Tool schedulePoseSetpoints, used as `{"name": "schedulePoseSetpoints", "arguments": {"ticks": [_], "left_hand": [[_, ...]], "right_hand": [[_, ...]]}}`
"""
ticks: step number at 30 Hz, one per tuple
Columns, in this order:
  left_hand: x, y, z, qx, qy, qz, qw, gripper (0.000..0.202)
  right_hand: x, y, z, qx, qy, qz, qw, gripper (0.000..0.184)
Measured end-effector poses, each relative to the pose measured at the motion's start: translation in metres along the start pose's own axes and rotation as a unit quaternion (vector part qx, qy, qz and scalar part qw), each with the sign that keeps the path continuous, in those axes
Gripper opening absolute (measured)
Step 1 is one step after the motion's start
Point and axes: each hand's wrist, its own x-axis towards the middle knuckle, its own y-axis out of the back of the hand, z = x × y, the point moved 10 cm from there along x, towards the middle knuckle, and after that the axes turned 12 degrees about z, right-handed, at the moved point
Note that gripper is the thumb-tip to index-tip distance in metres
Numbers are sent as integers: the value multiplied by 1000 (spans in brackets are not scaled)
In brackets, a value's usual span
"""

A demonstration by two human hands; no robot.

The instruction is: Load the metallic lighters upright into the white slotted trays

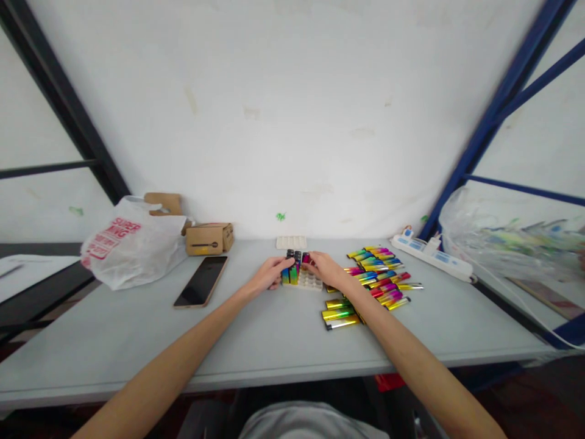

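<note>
In the middle of the table stands a pale tray with round holes. Several shiny lighters, blue, green and yellow with dark tops, stand upright at its left side. My left hand is closed against them from the left, its thumb at their tops. On the other side, my right hand pinches a magenta lighter upright over the tray; its lower end is hard to make out. To the right of the tray lies a loose spread of metallic-coloured lighters, partly behind my right forearm.
A second pale tray lies by the wall. At left are a phone, a small cardboard box and a white plastic bag. A power strip and a clear bag are at right.
</note>
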Motion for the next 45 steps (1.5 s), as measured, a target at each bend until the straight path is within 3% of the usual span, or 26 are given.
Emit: {"name": "schedulePoseSetpoints", "arguments": {"ticks": [4, 8, 10, 14, 17, 20, 25, 28, 31, 36, 41, 45], "left_hand": [[2, 2, -3, 9, 4, 6, 1000, 64], [1, 2, -2, 19, 0, 6, 1000, 64], [-1, 2, -1, 19, -5, 8, 1000, 63], [-2, 2, 3, 25, -18, 12, 999, 63], [-1, 3, 4, 34, -23, 13, 999, 62], [-1, 3, 2, 41, -21, 14, 999, 59], [-2, 3, 2, 40, -21, 15, 999, 54], [-3, 3, 5, 41, -28, 12, 999, 55], [-3, 2, 5, 44, -33, 8, 998, 57], [-3, 4, 5, 47, -32, 14, 998, 58], [-4, 3, 7, 43, -35, 10, 998, 59], [-2, 3, 6, 42, -40, 10, 998, 58]], "right_hand": [[-6, 5, 0, -3, 9, -18, 1000, 18], [-11, 35, 5, 50, 25, 20, 998, 28], [-16, 54, 25, 21, 8, 44, 999, 28], [-35, 80, 91, -107, -71, 52, 990, 34], [-49, 79, 127, -144, -115, -5, 983, 41], [-52, 71, 140, -171, -137, -46, 975, 37], [-40, 63, 130, -175, -131, -30, 975, 27], [-31, 75, 111, -114, -100, 51, 987, 24], [-27, 92, 94, -1, -110, 137, 984, 31], [-28, 89, 79, 218, -225, 153, 937, 52], [-30, 73, 67, 305, -288, 151, 895, 54], [-30, 63, 62, 351, -287, 164, 876, 54]]}}
